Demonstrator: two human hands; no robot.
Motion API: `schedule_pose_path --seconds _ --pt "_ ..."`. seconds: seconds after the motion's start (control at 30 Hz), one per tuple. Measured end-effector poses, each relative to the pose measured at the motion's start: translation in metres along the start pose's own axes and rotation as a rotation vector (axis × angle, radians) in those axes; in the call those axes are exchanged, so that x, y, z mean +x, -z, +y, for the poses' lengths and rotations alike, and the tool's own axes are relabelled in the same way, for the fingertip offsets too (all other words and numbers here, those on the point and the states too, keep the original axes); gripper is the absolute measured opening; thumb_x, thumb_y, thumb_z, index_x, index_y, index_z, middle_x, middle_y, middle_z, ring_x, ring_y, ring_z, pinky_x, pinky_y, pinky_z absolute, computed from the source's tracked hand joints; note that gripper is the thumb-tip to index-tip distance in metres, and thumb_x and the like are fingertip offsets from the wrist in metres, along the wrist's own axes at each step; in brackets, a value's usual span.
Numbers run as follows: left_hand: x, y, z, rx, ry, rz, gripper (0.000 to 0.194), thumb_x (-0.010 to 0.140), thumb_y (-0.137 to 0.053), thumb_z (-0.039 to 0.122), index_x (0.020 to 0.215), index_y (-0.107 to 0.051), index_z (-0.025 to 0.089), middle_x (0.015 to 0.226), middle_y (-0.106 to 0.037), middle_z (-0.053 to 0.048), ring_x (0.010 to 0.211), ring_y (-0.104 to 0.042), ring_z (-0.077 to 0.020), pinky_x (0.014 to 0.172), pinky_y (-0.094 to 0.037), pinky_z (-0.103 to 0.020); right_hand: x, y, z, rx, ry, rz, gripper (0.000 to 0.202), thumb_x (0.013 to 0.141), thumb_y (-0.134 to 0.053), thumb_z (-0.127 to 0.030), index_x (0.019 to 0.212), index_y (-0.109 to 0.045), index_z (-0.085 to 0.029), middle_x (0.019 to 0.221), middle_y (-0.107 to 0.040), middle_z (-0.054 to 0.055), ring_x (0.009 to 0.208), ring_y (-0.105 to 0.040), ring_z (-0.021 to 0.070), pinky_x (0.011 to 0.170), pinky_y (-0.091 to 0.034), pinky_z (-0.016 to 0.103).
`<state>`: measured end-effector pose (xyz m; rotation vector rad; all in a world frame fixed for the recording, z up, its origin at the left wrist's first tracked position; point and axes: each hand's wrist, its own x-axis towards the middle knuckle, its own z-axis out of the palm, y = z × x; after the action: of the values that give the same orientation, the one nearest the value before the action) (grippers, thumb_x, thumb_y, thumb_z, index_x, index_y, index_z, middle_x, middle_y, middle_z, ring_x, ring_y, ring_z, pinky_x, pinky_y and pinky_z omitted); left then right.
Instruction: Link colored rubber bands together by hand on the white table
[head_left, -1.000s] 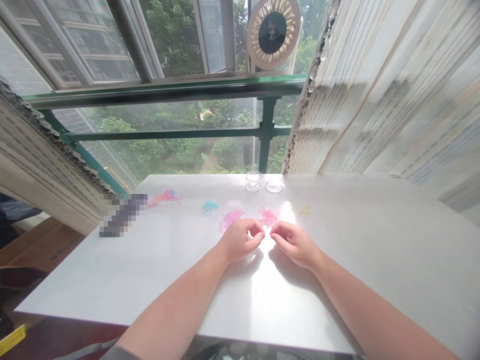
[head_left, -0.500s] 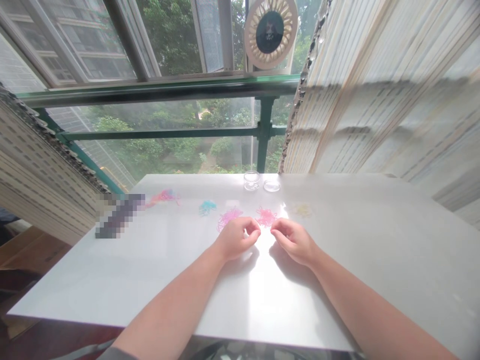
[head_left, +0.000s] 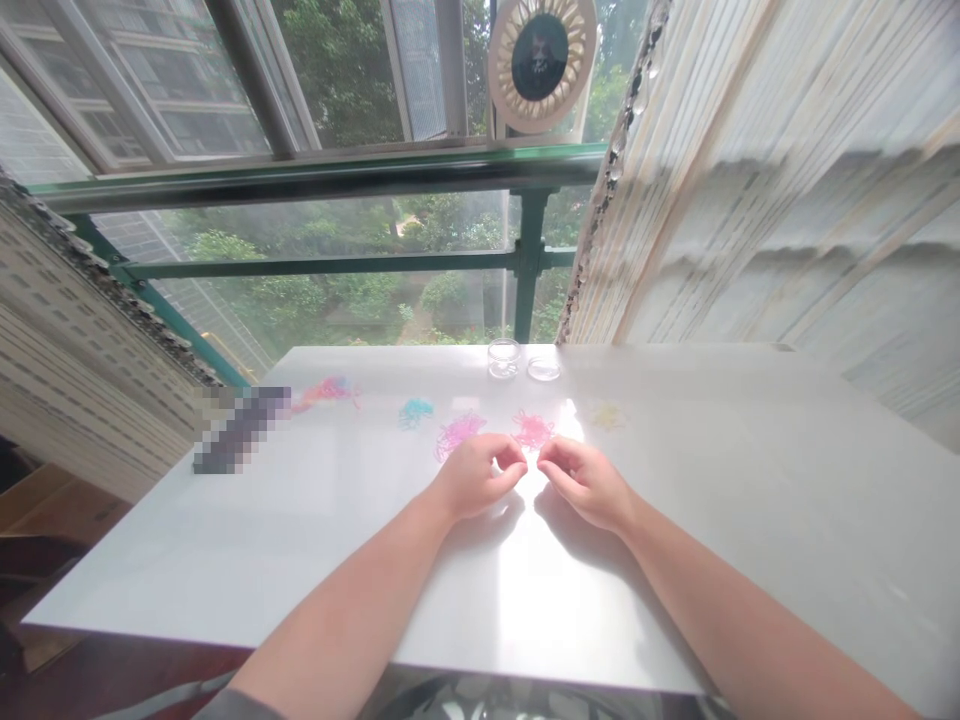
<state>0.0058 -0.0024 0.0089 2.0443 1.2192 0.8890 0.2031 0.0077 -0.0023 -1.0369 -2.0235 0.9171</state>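
Note:
Over the white table, my left hand is closed in a pinch, thumb against fingertips. Facing it across a small gap, my right hand is pinched the same way. Anything between the fingertips of either hand is too small to make out. A pink pile of thin loops lies just beyond the fingertips. The purple-pink pile is partly behind my left hand. Farther left is a turquoise pile, and a pale yellow pile lies beyond my right hand.
Near the table's back edge stand a clear round container and a clear shallow dish. A multicoloured pile and a blurred dark object lie at the left. Behind are a green railing and curtains on both sides.
My two pinched hands have come slightly closer together, with my left hand shifted a little to the right. The piles and clear containers keep their places.

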Motion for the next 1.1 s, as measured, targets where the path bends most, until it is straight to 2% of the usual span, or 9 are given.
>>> schedule_pose_path --seconds 0.37,0.5,0.67,1.1 --pt "0.0003 0.0045 0.0030 -0.009 0.020 0.000 0.011 0.078 -0.053 0.022 0.075 -0.062 0.017 0.075 -0.065 -0.002 0.070 -0.058 -0.0128 0.061 -0.043 -0.023 0.0003 0.0037 0.0000 -0.001 -0.007 0.062 0.013 0.086 -0.049 -0.027 0.079 -0.056 -0.020 0.069 -0.059 0.000 0.063 -0.053 0.0136 0.061 -0.043 0.026" --pt "0.0002 0.0035 0.0030 0.003 0.010 0.002 0.010 0.078 -0.053 0.022 0.074 -0.062 0.017 0.074 -0.064 -0.001 0.069 -0.057 -0.0123 0.061 -0.042 -0.023 -0.0007 0.0020 -0.0005 0.053 -0.013 0.005 0.012 0.081 -0.056 -0.028 0.090 -0.057 -0.020 0.059 -0.053 -0.004 0.053 -0.049 0.0116 0.054 -0.040 0.025" --pt "0.0001 0.0025 0.0025 -0.003 0.009 -0.006 0.010 0.078 -0.054 0.022 0.074 -0.061 0.017 0.074 -0.064 -0.001 0.069 -0.057 -0.0124 0.061 -0.042 -0.023 -0.0003 0.0005 -0.0030 0.006 0.010 0.015 0.010 0.083 -0.053 -0.026 0.077 -0.058 -0.020 0.065 -0.058 -0.001 0.056 -0.049 0.0116 0.055 -0.040 0.025" --pt "0.0000 0.0023 0.0005 -0.008 0.010 0.003 0.010 0.079 -0.054 0.021 0.077 -0.063 0.018 0.077 -0.065 -0.001 0.071 -0.058 -0.0121 0.063 -0.042 -0.023 -0.0005 0.0035 -0.0022 0.004 0.006 0.036 0.011 0.083 -0.050 -0.023 0.076 -0.058 -0.020 0.067 -0.060 -0.001 0.061 -0.052 0.0126 0.059 -0.042 0.025"
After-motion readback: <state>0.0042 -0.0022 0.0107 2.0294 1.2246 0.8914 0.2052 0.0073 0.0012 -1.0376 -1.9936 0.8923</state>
